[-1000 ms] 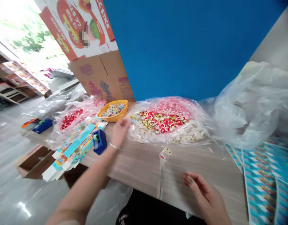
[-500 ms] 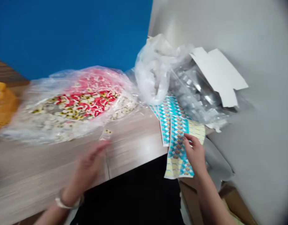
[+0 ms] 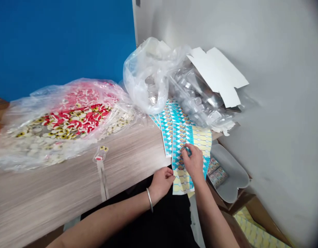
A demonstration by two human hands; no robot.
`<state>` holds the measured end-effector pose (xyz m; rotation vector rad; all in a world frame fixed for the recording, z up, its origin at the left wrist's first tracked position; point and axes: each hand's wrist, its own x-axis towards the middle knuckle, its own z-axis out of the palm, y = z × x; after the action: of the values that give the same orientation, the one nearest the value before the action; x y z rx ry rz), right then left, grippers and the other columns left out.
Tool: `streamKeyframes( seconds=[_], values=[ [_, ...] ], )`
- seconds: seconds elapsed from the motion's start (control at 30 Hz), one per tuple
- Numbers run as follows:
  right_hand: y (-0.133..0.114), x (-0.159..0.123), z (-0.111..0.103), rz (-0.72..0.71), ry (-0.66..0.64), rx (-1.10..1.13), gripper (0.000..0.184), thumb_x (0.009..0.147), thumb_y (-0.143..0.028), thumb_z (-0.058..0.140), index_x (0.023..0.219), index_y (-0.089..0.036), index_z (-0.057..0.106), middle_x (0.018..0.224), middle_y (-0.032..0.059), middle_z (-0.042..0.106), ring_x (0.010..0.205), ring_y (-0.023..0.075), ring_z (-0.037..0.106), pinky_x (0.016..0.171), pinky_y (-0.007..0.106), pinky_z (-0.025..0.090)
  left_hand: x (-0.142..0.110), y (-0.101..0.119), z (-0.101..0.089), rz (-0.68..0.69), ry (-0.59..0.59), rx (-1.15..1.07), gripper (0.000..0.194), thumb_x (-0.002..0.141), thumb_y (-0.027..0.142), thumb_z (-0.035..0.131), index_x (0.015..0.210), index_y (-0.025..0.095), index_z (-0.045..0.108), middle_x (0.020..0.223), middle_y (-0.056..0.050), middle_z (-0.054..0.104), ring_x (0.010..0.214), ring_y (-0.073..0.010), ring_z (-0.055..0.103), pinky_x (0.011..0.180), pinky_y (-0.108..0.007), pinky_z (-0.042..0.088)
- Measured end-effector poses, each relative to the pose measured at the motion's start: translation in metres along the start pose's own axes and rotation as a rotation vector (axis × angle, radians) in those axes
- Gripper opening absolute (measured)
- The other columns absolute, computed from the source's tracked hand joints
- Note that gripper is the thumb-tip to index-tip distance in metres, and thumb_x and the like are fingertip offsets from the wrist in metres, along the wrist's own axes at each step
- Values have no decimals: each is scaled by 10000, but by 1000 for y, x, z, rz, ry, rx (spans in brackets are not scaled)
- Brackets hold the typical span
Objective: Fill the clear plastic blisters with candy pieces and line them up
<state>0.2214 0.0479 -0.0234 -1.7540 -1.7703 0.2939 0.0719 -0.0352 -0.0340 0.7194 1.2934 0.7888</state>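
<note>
A printed sheet of blue and yellow patterned stickers (image 3: 197, 137) lies over the table's edge. My right hand (image 3: 193, 163) pinches its middle, and the fingers of my left hand (image 3: 161, 184) meet its lower left edge. More such sheets (image 3: 167, 125) lie under it. A metal bangle (image 3: 150, 199) circles my left wrist. To the left, a clear bag of red, white and yellow printed pieces (image 3: 71, 124) rests on the wood-grain table (image 3: 58, 182). A small clear strip with a printed piece at its top (image 3: 100, 158) lies nearer my left hand.
A clear bag of plastic pieces (image 3: 195, 93) and a white die-cut card (image 3: 218, 74) sit behind the sheets beside a loose plastic bag (image 3: 145, 79). A white tray with small packets (image 3: 224, 172) and a cardboard box (image 3: 257, 220) lie lower right, against a grey wall.
The view has swung right, away from the yellow basket. My right hand has taken up a sheet, and my left hand has moved from the clear strip to the sheet.
</note>
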Motion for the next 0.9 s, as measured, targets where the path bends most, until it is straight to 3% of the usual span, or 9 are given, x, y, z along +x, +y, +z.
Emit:
streamKeyframes(
  seconds=[0.2,0.3,0.4,0.5,0.63,0.9],
  values=[
    [-23,4,-4,33,-56,89,331,907,-367,540,1114,-155,689,1116,152,703,1070,314,595,974,483,425,-6,16,-2,11,-22,-80,78,696,194,686,763,197,646,709,-22,718,675,-197,681,673,-325,531],
    [-41,3,-12,19,-78,258,291,925,-372,544,1113,-193,676,1117,121,696,1067,286,608,953,460,457,-7,34,-21,54,33,-129,129,729,249,683,842,200,648,771,-19,729,699,-180,683,686,-307,530],
    [-60,0,-13,-146,-179,419,169,932,-312,565,1043,-237,669,1105,86,689,1084,259,606,967,435,465,-7,53,-48,91,123,-171,237,694,272,737,889,187,633,771,-13,722,664,-160,665,644,-279,511],
    [-77,-5,-3,-265,-296,503,125,914,-243,584,1014,-248,660,1066,75,685,1069,250,610,943,417,486,-8,63,-70,87,136,-204,314,648,296,791,883,180,619,709,9,701,586,-140,632,584,-257,480],
    [-92,-12,12,-294,-397,512,140,903,-207,581,1013,-248,658,1057,76,680,1040,246,618,914,406,500,-8,60,-80,127,133,-217,321,650,348,821,854,176,643,733,-2,713,628,-131,633,618,-244,477],
    [-95,-21,20,-199,-429,561,139,927,-250,559,1004,-259,675,1004,63,708,974,237,651,866,385,521,-7,53,-87,259,184,-41,176,739,330,760,826,186,710,794,-40,731,730,-171,661,702,-278,509]
  ],
)
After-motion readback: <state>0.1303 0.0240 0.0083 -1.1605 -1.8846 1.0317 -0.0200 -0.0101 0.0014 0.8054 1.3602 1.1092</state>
